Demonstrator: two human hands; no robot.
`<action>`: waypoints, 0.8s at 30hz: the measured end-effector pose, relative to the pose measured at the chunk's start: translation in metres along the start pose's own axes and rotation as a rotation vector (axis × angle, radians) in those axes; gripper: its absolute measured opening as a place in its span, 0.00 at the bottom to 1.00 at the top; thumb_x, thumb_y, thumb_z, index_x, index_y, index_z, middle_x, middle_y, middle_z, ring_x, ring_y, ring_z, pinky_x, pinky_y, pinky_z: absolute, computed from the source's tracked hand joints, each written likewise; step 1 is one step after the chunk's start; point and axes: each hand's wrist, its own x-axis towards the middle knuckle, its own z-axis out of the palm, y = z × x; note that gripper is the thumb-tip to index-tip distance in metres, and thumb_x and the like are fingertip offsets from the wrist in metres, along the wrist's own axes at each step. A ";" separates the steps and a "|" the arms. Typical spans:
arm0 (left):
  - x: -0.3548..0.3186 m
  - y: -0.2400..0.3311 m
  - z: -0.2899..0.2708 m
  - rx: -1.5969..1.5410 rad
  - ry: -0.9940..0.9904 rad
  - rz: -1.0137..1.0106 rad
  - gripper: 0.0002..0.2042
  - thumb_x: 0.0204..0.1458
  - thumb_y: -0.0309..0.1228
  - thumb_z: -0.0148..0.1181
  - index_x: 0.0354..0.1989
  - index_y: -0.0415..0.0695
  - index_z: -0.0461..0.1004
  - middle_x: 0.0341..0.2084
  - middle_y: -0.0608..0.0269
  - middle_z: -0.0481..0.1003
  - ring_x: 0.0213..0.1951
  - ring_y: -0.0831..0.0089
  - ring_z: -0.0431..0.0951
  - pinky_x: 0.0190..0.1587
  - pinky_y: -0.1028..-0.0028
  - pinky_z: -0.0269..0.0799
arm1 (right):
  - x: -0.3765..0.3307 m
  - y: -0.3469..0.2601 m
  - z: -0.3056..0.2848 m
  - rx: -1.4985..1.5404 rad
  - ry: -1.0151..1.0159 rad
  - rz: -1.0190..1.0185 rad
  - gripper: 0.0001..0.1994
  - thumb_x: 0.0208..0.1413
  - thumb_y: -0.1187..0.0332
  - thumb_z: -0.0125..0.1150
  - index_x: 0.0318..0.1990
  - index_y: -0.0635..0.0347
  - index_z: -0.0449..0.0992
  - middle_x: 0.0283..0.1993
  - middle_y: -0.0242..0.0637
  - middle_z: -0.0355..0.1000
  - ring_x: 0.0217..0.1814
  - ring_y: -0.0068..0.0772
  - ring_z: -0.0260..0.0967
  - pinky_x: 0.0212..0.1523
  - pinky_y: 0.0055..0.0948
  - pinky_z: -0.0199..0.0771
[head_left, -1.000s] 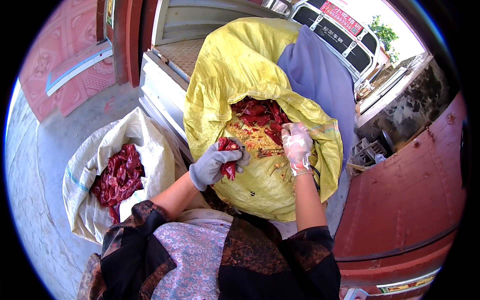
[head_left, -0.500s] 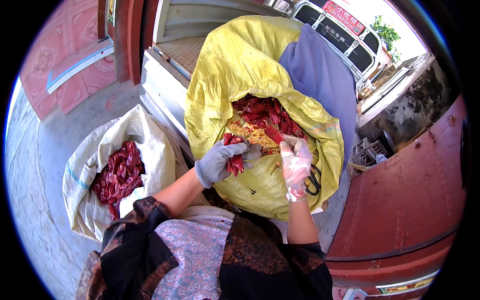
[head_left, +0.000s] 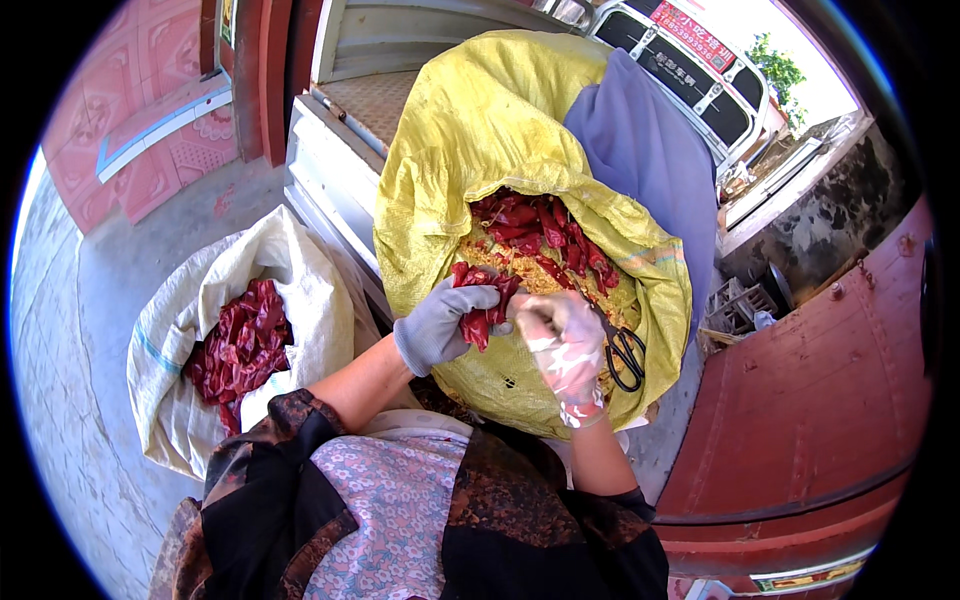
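My left hand, in a grey glove, is closed around a small bunch of dried red chillies. Against its right side, my right hand wears a pale pink-and-white patterned glove. Its fingers are bent together at the chillies, slightly blurred, and what they pinch is hidden. Both hands are over the mouth of a large yellow woven sack. More dried chillies and yellowish bits lie in that opening. Black-handled scissors rest on the sack beside my right wrist, apart from my fingers.
On the floor at left stands a white woven sack holding dark red chillies. A metal cart bed is behind the yellow sack, with purple-blue cloth at its right. A red metal door borders the right.
My right hand has moved left and slightly down to meet my left hand. The chilli it held now lies out of its fingers or out of sight. My left hand keeps its bunch.
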 end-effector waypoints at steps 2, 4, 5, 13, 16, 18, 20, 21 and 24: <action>-0.003 0.000 0.011 -0.036 0.012 0.048 0.14 0.50 0.19 0.51 0.46 0.38 0.65 0.37 0.54 0.73 0.35 0.67 0.75 0.36 0.71 0.72 | 0.010 0.000 0.001 0.244 0.028 0.222 0.09 0.47 0.77 0.61 0.38 0.64 0.75 0.37 0.35 0.74 0.34 0.24 0.70 0.35 0.21 0.70; -0.005 -0.003 0.013 0.041 0.033 0.064 0.14 0.49 0.18 0.51 0.46 0.39 0.64 0.35 0.55 0.72 0.33 0.67 0.74 0.35 0.71 0.71 | 0.017 0.003 0.006 0.392 0.057 0.293 0.09 0.48 0.78 0.61 0.39 0.64 0.76 0.36 0.37 0.74 0.34 0.23 0.71 0.35 0.20 0.70; -0.005 -0.004 0.014 0.081 0.044 0.074 0.15 0.49 0.17 0.52 0.45 0.40 0.63 0.34 0.55 0.71 0.32 0.67 0.73 0.34 0.71 0.71 | 0.018 0.006 0.010 0.419 0.054 0.254 0.09 0.47 0.77 0.62 0.38 0.62 0.77 0.35 0.39 0.75 0.33 0.25 0.72 0.33 0.22 0.72; -0.004 -0.002 0.011 0.534 0.034 0.098 0.10 0.47 0.21 0.58 0.38 0.42 0.69 0.23 0.70 0.69 0.26 0.81 0.68 0.30 0.79 0.64 | 0.021 0.000 0.014 0.080 0.024 -0.169 0.09 0.45 0.77 0.63 0.36 0.60 0.78 0.33 0.37 0.74 0.33 0.35 0.73 0.34 0.29 0.73; -0.010 0.007 0.023 0.733 0.056 0.056 0.08 0.48 0.22 0.59 0.37 0.40 0.71 0.24 0.72 0.71 0.27 0.85 0.67 0.31 0.81 0.64 | 0.018 -0.004 0.011 -0.133 0.020 -0.241 0.09 0.45 0.75 0.62 0.36 0.55 0.78 0.32 0.36 0.74 0.33 0.35 0.73 0.32 0.28 0.73; -0.010 0.007 0.028 0.789 0.045 0.108 0.08 0.49 0.22 0.59 0.37 0.39 0.72 0.26 0.73 0.72 0.28 0.87 0.68 0.32 0.83 0.64 | 0.014 0.001 0.018 -0.016 0.086 -0.152 0.05 0.47 0.74 0.62 0.34 0.57 0.77 0.32 0.34 0.74 0.32 0.32 0.73 0.30 0.26 0.72; -0.005 0.003 0.026 0.825 0.073 0.140 0.09 0.49 0.21 0.59 0.39 0.38 0.72 0.28 0.72 0.73 0.30 0.87 0.68 0.35 0.83 0.65 | 0.008 0.007 0.030 0.323 0.132 0.034 0.02 0.50 0.73 0.60 0.32 0.59 0.75 0.33 0.32 0.74 0.29 0.27 0.72 0.27 0.24 0.70; -0.003 0.001 0.024 0.843 0.087 0.156 0.09 0.49 0.21 0.59 0.40 0.37 0.72 0.28 0.72 0.73 0.31 0.87 0.69 0.36 0.83 0.66 | 0.004 0.011 0.039 0.605 0.143 0.177 0.02 0.51 0.73 0.59 0.31 0.59 0.74 0.34 0.32 0.75 0.27 0.24 0.70 0.24 0.22 0.68; -0.003 0.000 0.017 0.828 0.098 0.188 0.09 0.48 0.20 0.58 0.39 0.37 0.72 0.29 0.71 0.74 0.33 0.85 0.70 0.38 0.82 0.67 | 0.006 0.005 0.037 0.983 0.104 0.585 0.04 0.54 0.72 0.56 0.29 0.60 0.71 0.37 0.32 0.75 0.22 0.15 0.64 0.19 0.16 0.59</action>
